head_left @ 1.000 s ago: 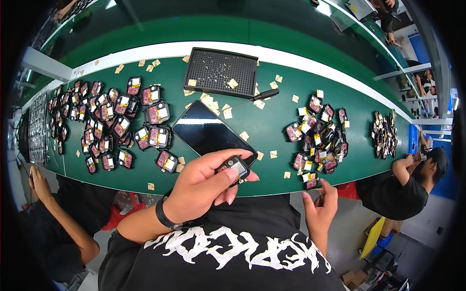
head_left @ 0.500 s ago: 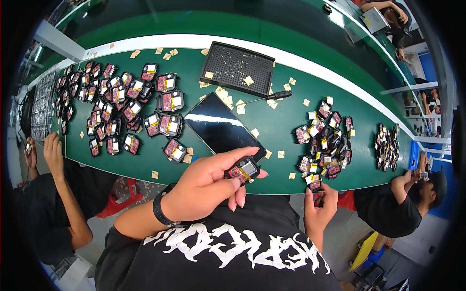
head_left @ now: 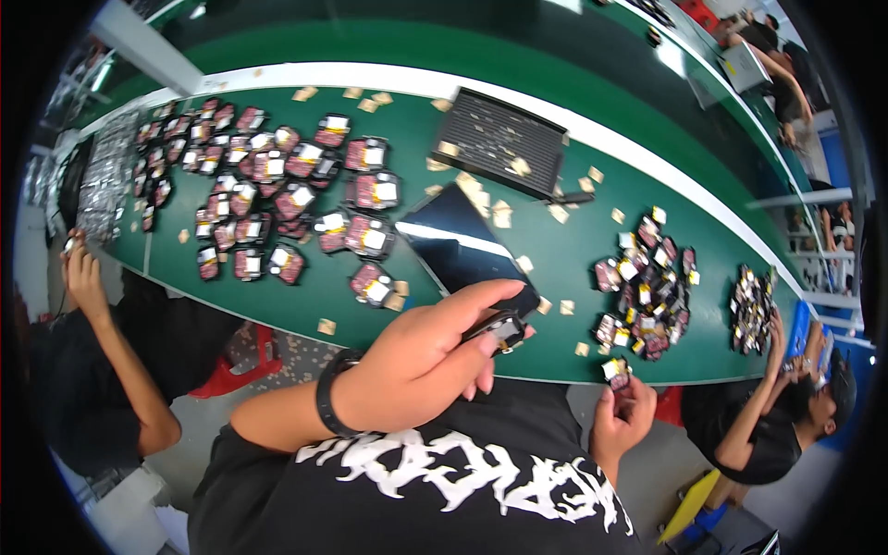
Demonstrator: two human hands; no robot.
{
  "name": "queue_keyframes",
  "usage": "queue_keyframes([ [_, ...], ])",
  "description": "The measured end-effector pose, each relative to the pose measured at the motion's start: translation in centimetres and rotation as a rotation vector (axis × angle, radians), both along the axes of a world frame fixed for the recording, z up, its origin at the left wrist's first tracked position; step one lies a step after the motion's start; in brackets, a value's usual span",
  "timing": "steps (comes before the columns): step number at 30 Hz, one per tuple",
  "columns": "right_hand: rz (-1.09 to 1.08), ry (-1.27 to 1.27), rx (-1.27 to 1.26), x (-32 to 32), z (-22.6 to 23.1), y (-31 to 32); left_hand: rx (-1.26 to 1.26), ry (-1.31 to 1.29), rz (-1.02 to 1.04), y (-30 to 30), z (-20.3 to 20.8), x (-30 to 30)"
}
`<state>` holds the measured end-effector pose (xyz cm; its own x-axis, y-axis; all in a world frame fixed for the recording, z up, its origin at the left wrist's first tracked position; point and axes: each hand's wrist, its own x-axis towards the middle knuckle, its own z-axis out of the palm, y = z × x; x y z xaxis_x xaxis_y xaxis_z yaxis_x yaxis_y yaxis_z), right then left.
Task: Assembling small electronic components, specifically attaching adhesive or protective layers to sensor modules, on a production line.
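Observation:
My left hand [head_left: 407,365] is closed around a small black device case [head_left: 502,333], tilted so that its silvery inside shows partly; fingers hide its lower side. My right hand [head_left: 625,421], low at the table's front edge, pinches a small red circuit board unit [head_left: 615,373] with a white block and yellow tape. The unit is just in front of a heap of similar units [head_left: 647,296]. Beyond my left hand a dark glossy tablet-like panel [head_left: 467,245] lies on the green table [head_left: 370,129].
Rows of open black cases with red boards [head_left: 268,166] fill the table's left part. A black perforated tray [head_left: 499,139] and a screwdriver [head_left: 575,197] are at the back. Small beige squares [head_left: 502,217] lie scattered. Another heap [head_left: 752,310] is by a co-worker [head_left: 754,416] at right; another person [head_left: 102,370] works at left.
My right hand has drawn the circuit board unit slightly away from the heap. My left hand has tilted the device case, so its red board no longer shows. The whole view has shifted.

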<state>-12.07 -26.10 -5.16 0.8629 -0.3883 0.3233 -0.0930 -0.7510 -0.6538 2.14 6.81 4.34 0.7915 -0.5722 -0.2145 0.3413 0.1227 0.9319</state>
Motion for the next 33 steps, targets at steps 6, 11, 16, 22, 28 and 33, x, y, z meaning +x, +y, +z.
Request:
queue_keyframes([
  [6,0.109,-0.066,0.022,1.2,0.7,1.4,0.166,-0.252,0.339,4.3,-2.5,0.5],
  [11,0.238,-0.062,0.101,3.5,1.9,3.8,0.636,-0.648,0.749,9.4,-2.5,1.6],
  [16,0.455,-0.127,-0.004,5.6,2.5,5.5,0.967,-0.766,0.914,13.8,-3.7,3.6],
  [22,0.647,-0.141,-0.106,9.1,5.7,8.5,1.194,-0.857,0.892,14.3,-4.2,6.1],
  [28,0.772,-0.306,-0.199,12.4,8.3,11.4,0.981,-0.917,0.703,8.9,-1.5,3.3],
  [33,0.714,-0.299,-0.14,12.7,8.3,13.2,-0.414,0.306,0.175,1.5,-1.9,-1.5],
])
